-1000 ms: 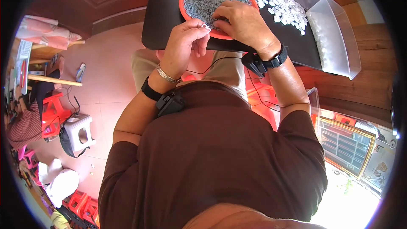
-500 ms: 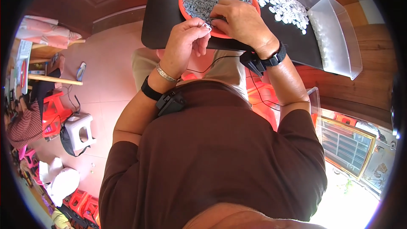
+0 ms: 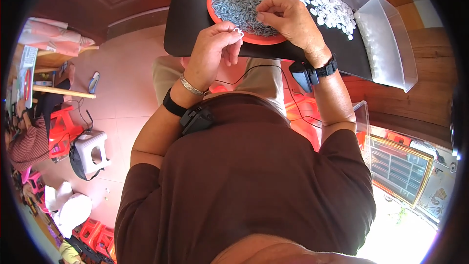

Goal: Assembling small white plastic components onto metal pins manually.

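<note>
Between the thumb and fingers of my left hand is a small white plastic clip with a round loop. This hand is just off the near rim of a red-orange round basin. The basin holds a heap of small grey screw-like pieces. Over the basin's right side, my right hand is closed in a pinch, thumb against forefinger. Whatever may be between those fingertips is too small to make out.
Many small clear-white plastic pieces lie spread on the black table. A transparent bin of white pieces stands at the right edge. Thin cables run below the table. Stools and a seated person are at the left.
My right hand has lifted out of the heap and moved a little right, with thumb and forefinger together. The left hand has stayed in place with the white clip.
</note>
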A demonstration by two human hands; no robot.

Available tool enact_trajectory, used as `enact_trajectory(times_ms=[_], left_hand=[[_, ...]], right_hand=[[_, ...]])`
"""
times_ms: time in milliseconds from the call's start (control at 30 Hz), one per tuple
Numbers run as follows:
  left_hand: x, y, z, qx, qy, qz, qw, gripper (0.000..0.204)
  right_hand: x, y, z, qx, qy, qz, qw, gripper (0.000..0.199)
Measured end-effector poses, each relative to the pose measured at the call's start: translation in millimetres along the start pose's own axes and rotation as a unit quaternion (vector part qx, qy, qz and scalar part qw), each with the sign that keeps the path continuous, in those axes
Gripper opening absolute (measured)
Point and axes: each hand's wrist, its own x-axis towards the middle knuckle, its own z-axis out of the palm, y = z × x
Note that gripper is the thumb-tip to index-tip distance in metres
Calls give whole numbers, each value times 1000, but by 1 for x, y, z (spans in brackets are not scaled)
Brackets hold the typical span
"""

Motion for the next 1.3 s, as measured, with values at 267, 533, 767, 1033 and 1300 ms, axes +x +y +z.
enact_trajectory(times_ms=[267, 533, 767, 1033, 1300], left_hand=[[0, 13, 2, 61, -9, 25, 998, 19], [10, 18, 10, 165, -4, 110, 980, 17], [38, 9, 14, 349, -14, 359, 865, 14], [41, 15, 14, 150, -38, 171, 973, 19], [50, 21, 2, -44, -90, 62, 993, 19]], right_hand=[[-1, -2, -8, 154, 12, 44, 987, 16], [-2, -6, -7, 139, 45, 43, 988, 22], [-5, -16, 1, 37, 58, -9, 998, 21], [-7, -12, 2, 139, -6, -9, 990, 17], [-7, -21, 2, 151, 7, -7, 989, 21]])
